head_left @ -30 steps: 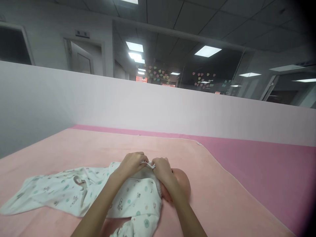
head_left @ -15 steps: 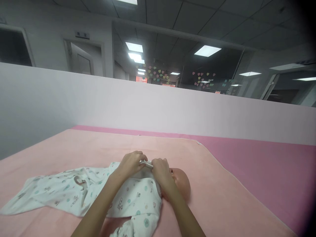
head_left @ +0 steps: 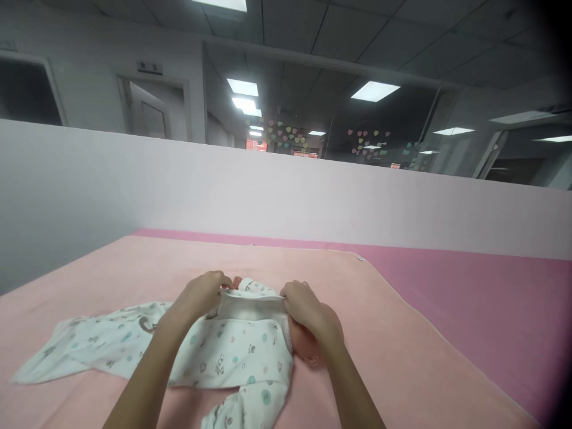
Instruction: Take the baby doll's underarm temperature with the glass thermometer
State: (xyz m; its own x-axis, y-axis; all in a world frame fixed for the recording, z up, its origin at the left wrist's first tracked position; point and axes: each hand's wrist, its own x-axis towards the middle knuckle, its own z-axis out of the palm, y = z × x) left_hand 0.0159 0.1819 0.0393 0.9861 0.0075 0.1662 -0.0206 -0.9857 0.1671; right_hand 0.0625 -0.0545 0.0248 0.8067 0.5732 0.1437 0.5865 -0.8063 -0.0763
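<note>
A baby doll (head_left: 304,347) lies on its back with its head to the right, dressed in a white baby garment (head_left: 241,351) printed with animals and green dots. My left hand (head_left: 206,292) pinches the edge of the garment's front flap near the doll's middle. At the neck end, my right hand (head_left: 302,305) grips the same edge, so the flap is stretched and raised between both hands. Beyond the flap show one printed sleeve and a small doll hand (head_left: 238,282). My right hand and forearm hide much of the doll's head.
Under the doll spreads a peach-coloured mat (head_left: 402,357) on a pink surface (head_left: 504,304). A white partition (head_left: 286,196) rises behind it and along the left. Farther back are a door (head_left: 152,113) and glass with heart stickers.
My left hand has moved left along the garment's edge, away from my right hand. The flap is now stretched wider, and the doll's far sleeve and hand have come into view.
</note>
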